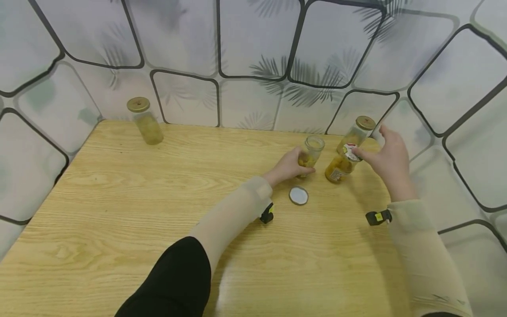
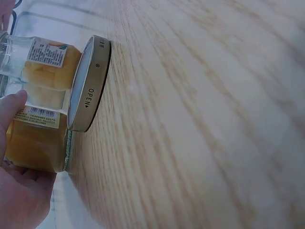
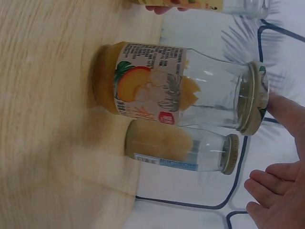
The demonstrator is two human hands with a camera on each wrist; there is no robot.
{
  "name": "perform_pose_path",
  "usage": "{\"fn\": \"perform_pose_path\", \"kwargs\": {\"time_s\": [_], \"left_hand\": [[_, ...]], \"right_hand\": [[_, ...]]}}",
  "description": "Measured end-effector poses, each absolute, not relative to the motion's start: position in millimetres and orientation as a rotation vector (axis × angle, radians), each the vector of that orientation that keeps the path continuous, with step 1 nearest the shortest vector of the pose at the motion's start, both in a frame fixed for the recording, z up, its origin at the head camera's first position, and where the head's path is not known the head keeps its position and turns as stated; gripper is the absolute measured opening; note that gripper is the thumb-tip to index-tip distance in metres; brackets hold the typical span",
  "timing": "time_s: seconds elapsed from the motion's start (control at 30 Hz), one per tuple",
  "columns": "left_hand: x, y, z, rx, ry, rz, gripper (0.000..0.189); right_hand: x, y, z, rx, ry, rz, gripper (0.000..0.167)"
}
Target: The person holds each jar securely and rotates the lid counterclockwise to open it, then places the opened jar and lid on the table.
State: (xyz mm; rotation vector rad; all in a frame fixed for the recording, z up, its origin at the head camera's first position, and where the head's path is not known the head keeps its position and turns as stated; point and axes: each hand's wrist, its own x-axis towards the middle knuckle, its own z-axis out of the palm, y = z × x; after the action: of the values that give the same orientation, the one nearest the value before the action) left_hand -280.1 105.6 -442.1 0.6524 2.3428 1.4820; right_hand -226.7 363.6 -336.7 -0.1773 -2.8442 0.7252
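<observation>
My left hand (image 1: 286,167) grips an unlidded glass jar (image 1: 313,151) with orange-yellow fruit in it, upright at the table. Just in front lies a loose lid (image 1: 298,195), white inside up; its rim reads OPEN in the left wrist view. To the right stands a lidded jar of yellow-orange fruit (image 1: 336,169), its label showing an orange fruit picture in the right wrist view. My right hand (image 1: 391,160) is beside its lid (image 3: 255,98), thumb at the lid's edge, other fingers loose and apart from it. Behind stands another gold-lidded jar (image 1: 358,130) with pale contents.
A further gold-lidded jar (image 1: 148,127) with pale yellow contents stands at the table's back left. The wooden table (image 1: 158,198) meets a patterned wall covering (image 1: 245,101) along its back and right edges.
</observation>
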Motion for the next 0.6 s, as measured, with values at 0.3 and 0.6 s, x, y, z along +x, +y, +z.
{"fn": "perform_pose_path", "kwargs": {"time_s": [0.3,0.6], "left_hand": [[-280,105,-441,0.649,2.355,1.461,0.060],[-282,106,-443,0.655,2.381,1.439,0.060]], "right_hand": [[-229,362,-357,-0.214,-2.860,1.002,0.101],[-228,358,-370,-0.213,-2.802,1.196,0.091]]}}
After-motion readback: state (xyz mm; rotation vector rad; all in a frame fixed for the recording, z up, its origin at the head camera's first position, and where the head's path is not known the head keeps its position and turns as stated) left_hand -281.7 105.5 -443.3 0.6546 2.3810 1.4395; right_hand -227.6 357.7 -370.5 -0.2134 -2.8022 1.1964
